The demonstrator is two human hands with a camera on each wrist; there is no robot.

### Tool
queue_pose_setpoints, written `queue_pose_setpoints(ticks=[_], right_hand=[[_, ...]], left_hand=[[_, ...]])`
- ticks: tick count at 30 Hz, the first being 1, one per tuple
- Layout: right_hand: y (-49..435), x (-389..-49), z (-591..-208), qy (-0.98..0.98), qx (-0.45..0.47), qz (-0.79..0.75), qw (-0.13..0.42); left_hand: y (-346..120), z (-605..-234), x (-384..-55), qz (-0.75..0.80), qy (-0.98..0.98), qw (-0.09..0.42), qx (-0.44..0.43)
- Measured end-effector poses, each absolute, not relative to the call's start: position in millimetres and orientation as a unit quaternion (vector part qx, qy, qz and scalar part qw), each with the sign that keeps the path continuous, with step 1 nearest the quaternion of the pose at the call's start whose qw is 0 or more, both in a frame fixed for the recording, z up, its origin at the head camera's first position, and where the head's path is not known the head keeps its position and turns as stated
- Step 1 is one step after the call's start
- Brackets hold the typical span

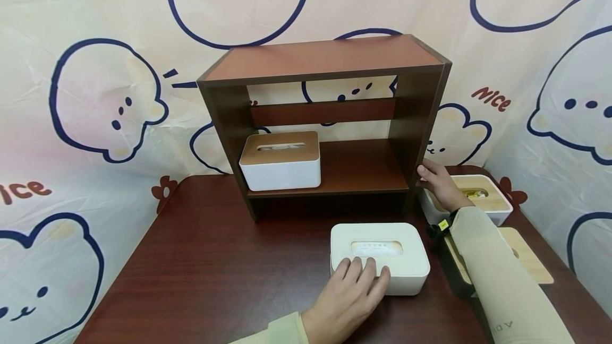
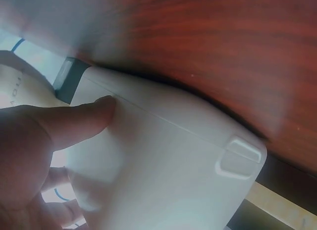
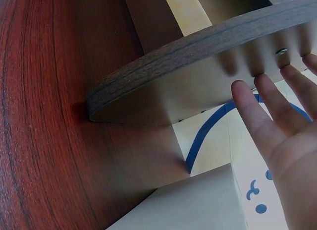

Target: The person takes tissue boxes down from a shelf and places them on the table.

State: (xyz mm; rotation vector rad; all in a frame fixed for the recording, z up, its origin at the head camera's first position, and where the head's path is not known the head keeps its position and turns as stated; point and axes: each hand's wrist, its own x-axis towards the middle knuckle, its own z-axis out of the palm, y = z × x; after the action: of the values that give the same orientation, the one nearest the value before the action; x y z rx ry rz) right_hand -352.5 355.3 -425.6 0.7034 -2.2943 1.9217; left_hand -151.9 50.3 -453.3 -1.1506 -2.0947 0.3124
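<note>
A white tissue box [image 1: 404, 283] with a white lid stands on the table in front of the shelf. My left hand [image 1: 346, 299] rests on its front part, fingertips over the lid edge. In the left wrist view, the straight thumb [image 2: 81, 122] lies against the box's smooth wall. My right hand [image 1: 442, 185] is at the right side of a brown two-level shelf [image 1: 325, 60]. The right wrist view shows its spread, straight fingers [image 3: 255, 103] with the tips at the outer side panel.
A white box with a brown wooden lid [image 1: 282, 174] sits on the shelf's left side. Right of the shelf stand a white box with a pale wooden lid [image 1: 485, 198] and a dark box with a wooden lid [image 1: 528, 256]. A patterned cloth [image 1: 110, 190] hangs behind the table [image 1: 201, 275].
</note>
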Motion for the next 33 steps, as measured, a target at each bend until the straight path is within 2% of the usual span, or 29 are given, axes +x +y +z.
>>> queue_pose_setpoints(ticks=[4,14,22,33], right_hand=[[354.8,-352.5,-425.1,-0.752,0.224,0.619,0.031],[354.3,-351.9,-424.0,-0.756,0.223,0.615,0.031],[354.6,-352.2,-425.3,-0.760,0.221,0.611,0.026],[357.1,-352.7,-425.8,-0.765,0.216,0.606,0.023]], left_hand=[[52.5,-461.9,-153.8,0.119,-0.823,0.337,-0.441],[49.7,-459.2,-157.4,0.121,-0.792,0.394,-0.450],[49.3,-463.7,-155.9,0.107,-0.811,0.361,-0.448],[49.1,-464.8,-155.9,0.105,-0.817,0.352,-0.444]])
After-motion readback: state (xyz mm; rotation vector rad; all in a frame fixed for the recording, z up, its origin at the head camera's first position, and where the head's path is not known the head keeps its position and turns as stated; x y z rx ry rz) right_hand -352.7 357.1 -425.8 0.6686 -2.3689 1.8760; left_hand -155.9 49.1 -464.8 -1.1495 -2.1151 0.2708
